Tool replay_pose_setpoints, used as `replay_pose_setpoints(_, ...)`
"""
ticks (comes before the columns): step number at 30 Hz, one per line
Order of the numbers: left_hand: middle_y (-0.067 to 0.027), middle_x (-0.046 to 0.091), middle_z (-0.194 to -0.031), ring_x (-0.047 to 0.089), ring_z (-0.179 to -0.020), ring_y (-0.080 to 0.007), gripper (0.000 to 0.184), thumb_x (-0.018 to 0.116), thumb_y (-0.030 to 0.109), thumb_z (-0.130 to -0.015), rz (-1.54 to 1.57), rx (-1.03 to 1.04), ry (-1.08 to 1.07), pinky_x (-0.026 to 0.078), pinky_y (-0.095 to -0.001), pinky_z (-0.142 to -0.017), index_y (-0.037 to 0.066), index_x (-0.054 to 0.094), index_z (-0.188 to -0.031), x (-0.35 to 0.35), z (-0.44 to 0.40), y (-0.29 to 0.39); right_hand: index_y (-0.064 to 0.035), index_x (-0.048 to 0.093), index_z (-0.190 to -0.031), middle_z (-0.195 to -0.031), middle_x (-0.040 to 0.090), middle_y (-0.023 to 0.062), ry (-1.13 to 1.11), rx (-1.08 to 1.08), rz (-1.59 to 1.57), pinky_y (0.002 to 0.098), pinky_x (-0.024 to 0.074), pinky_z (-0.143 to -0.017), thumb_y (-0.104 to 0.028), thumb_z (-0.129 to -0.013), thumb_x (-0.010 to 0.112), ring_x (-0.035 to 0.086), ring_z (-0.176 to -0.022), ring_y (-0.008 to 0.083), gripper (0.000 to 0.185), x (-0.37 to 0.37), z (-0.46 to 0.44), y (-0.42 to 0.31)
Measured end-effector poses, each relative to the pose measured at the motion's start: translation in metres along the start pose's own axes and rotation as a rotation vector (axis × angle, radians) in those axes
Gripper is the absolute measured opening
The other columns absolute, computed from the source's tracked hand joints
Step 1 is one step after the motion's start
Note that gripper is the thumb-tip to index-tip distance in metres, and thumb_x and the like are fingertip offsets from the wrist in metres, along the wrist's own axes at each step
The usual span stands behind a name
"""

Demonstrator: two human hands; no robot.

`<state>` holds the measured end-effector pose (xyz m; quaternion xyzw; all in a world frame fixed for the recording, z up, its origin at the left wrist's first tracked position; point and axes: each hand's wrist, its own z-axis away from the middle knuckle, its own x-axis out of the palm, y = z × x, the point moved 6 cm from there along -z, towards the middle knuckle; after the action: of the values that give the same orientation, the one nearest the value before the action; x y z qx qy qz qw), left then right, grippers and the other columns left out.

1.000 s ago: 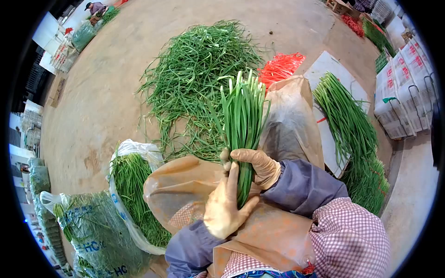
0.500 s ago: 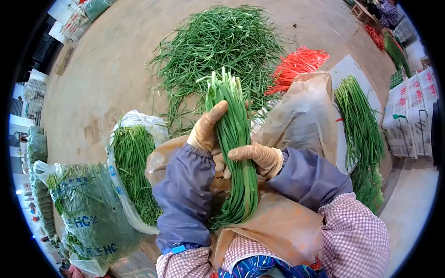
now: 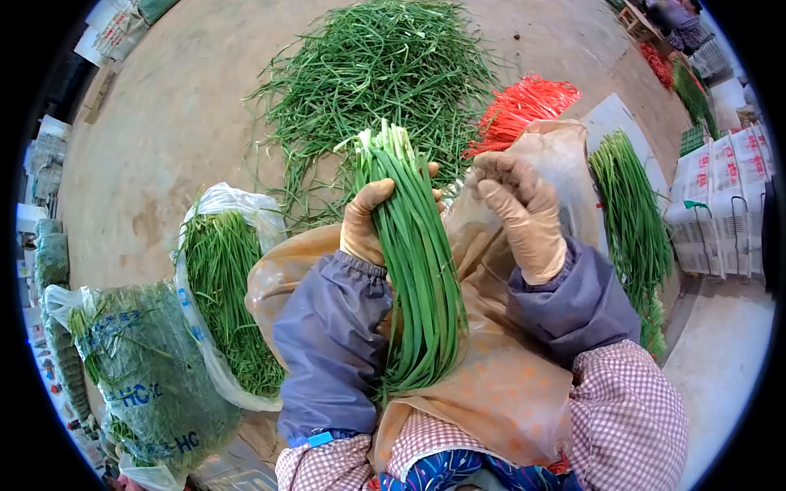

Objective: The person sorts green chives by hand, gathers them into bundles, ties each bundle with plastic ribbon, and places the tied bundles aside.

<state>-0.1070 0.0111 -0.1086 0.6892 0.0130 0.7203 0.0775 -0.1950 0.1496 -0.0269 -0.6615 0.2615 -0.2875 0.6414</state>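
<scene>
My gloved left hand [image 3: 365, 221] is wrapped round a bundle of long green stalks [image 3: 417, 270], just below its pale ends. The pale ends point up and away, and the green leaves hang down over my apron [image 3: 491, 360]. My gloved right hand [image 3: 524, 214] is raised to the right of the bundle, apart from it. Its fingers are curled and the thumb lies close to them; whether anything small is between them cannot be made out. Beyond both hands lies a loose heap of green stalks [image 3: 377, 82].
Red ties [image 3: 528, 106] lie beyond my right hand. More stalks [image 3: 630, 213] rest on a white board [image 3: 610, 119] at the right, near white crates [image 3: 720, 204]. Bags of greens [image 3: 225, 295] [image 3: 155, 368] stand at the left. A person [image 3: 675, 23] is at the far right.
My left hand has gone from beside the stalks to a hold round them. My right hand has let go of the bundle and moved up and to the right.
</scene>
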Motion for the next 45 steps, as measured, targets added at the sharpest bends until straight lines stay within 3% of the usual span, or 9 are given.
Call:
replay_pose_setpoints(7, -0.0228, 0.063, -0.118, 0.062, -0.109, -0.035, 0.068, 0.068, 0.026, -0.079, -0.003, 0.075, 0.099, 0.049, -0.0478, -0.1, -0.004, 0.047, -0.136, 0.022, -0.004, -0.012, -0.0011, 0.06, -0.096, -0.068, 0.058, 0.007, -0.43, -0.005, 0.729, 0.0285, 0.0468, -0.059, -0.019, -0.084, 0.075, 0.058, -0.064, 0.0123, 0.026, 0.046, -0.014, -0.02)
replay_pose_setpoints(15, -0.0201, 0.062, -0.121, 0.065, -0.103, -0.0322, 0.064, 0.067, 0.026, -0.082, -0.084, 0.047, 0.11, 0.054, -0.0459, -0.094, -0.004, 0.047, -0.135, -0.002, -0.004, -0.005, -0.0029, 0.061, -0.094, -0.074, 0.063, 0.0021, -0.499, 0.409, -0.099, 0.0259, 0.0494, -0.062, -0.011, -0.091, 0.063, 0.06, -0.067, 0.0101, 0.009, 0.03, -0.024, 0.022)
replay_pose_setpoints(23, -0.0132, 0.066, -0.106, 0.068, -0.09, -0.0226, 0.05, 0.074, 0.019, -0.08, -0.333, 0.207, 0.304, 0.058, -0.0353, -0.084, -0.004, 0.056, -0.121, -0.001, 0.004, 0.001, -0.0048, 0.066, -0.1, -0.063, 0.053, -0.0055, -0.502, 0.544, -0.01, 0.0187, 0.0291, -0.042, -0.02, -0.094, 0.061, 0.041, -0.047, 0.0022, 0.017, 0.021, -0.027, 0.015)
replay_pose_setpoints(34, -0.0033, 0.065, -0.094, 0.062, -0.079, -0.0145, 0.06, 0.074, 0.007, -0.076, -0.634, 0.268, 0.423, 0.054, -0.028, -0.069, 0.005, 0.051, -0.131, 0.031, 0.011, 0.004, 0.0033, 0.051, -0.132, -0.059, 0.05, -0.0024, -0.587, -0.085, -0.559, 0.0236, 0.0351, -0.04, -0.028, -0.094, 0.061, 0.042, -0.046, 0.0067, 0.05, -0.035, -0.118, -0.081)
replay_pose_setpoints(37, -0.0038, 0.066, -0.091, 0.062, -0.076, -0.0146, 0.049, 0.074, 0.006, -0.077, -0.719, 0.28, 0.472, 0.053, -0.0283, -0.068, 0.003, 0.057, -0.122, 0.027, 0.011, 0.006, -0.0015, 0.048, -0.138, -0.089, 0.066, 0.0091, -0.159, -0.022, 0.784, 0.031, 0.0535, -0.06, -0.03, -0.093, 0.063, 0.064, -0.073, 0.0182, 0.056, -0.052, -0.164, -0.015)
replay_pose_setpoints(38, -0.0039, 0.066, -0.089, 0.062, -0.073, -0.0147, 0.045, 0.074, 0.006, -0.077, -0.731, 0.263, 0.513, 0.052, -0.0288, -0.066, 0.002, 0.058, -0.119, 0.032, 0.011, 0.006, -0.0054, 0.048, -0.14, -0.123, 0.061, 0.0188, -0.111, -0.428, 1.254, 0.0374, 0.0525, -0.092, -0.03, -0.092, 0.065, 0.061, -0.111, 0.029, 0.057, -0.037, -0.151, -0.023)
replay_pose_setpoints(39, -0.004, 0.065, -0.088, 0.062, -0.071, -0.0149, 0.041, 0.074, 0.006, -0.077, -0.736, 0.246, 0.56, 0.052, -0.0293, -0.065, 0.002, 0.059, -0.115, 0.034, 0.013, 0.005, -0.0042, 0.048, -0.139, -0.132, 0.056, 0.0195, -0.276, -0.395, 1.023, 0.039, 0.0435, -0.106, -0.031, -0.089, 0.068, 0.054, -0.124, 0.0303, 0.06, -0.01, -0.136, -0.045)
replay_pose_setpoints(41, -0.0044, 0.065, -0.085, 0.061, -0.069, -0.0153, 0.036, 0.074, 0.006, -0.077, -0.841, 0.216, 0.568, 0.051, -0.0299, -0.063, 0.001, 0.06, -0.11, 0.03, 0.009, 0.005, -0.0021, 0.05, -0.137, -0.132, 0.057, 0.0186, -0.484, -0.322, 0.554, 0.0399, 0.0406, -0.108, -0.029, -0.086, 0.073, 0.054, -0.122, 0.0307, 0.062, 0.032, -0.118, -0.062)
replay_pose_setpoints(45, -0.0063, 0.063, -0.082, 0.062, -0.068, -0.0169, 0.024, 0.073, 0.007, -0.075, -0.899, 0.171, 0.553, 0.052, -0.0311, -0.062, 0.0, 0.064, -0.096, 0.03, 0.006, 0.002, -0.0077, 0.071, -0.105, -0.092, 0.07, 0.0081, -0.651, -0.531, 1.047, 0.0351, 0.0557, -0.077, -0.026, -0.083, 0.074, 0.069, -0.084, 0.0266, 0.028, 0.091, -0.12, -0.039)
